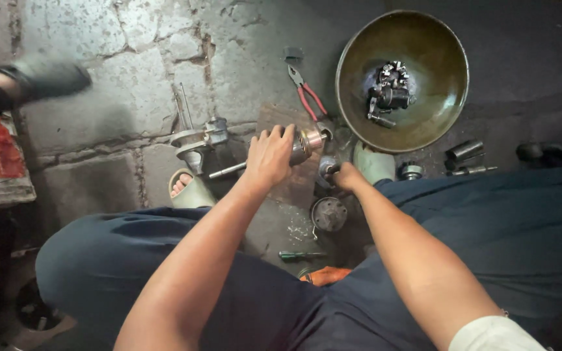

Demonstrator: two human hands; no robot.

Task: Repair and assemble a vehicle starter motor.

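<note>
Head view: a ribbed metal motor core (304, 144) on a thin steel shaft is gripped by the closed left hand (269, 156) above cracked concrete; a small round part (327, 166), half hidden, is pinched by the right hand (347, 177), below a dull brass-coloured bowl (437, 78).

Two hands, the left hand (269, 156) and the right hand (347, 177), are showing; one metal bowl (359, 110), one pair of red-handled pliers (307, 94), one green-handled screwdriver (300, 255) and three sockets (464, 151) are lying on the floor.
</note>
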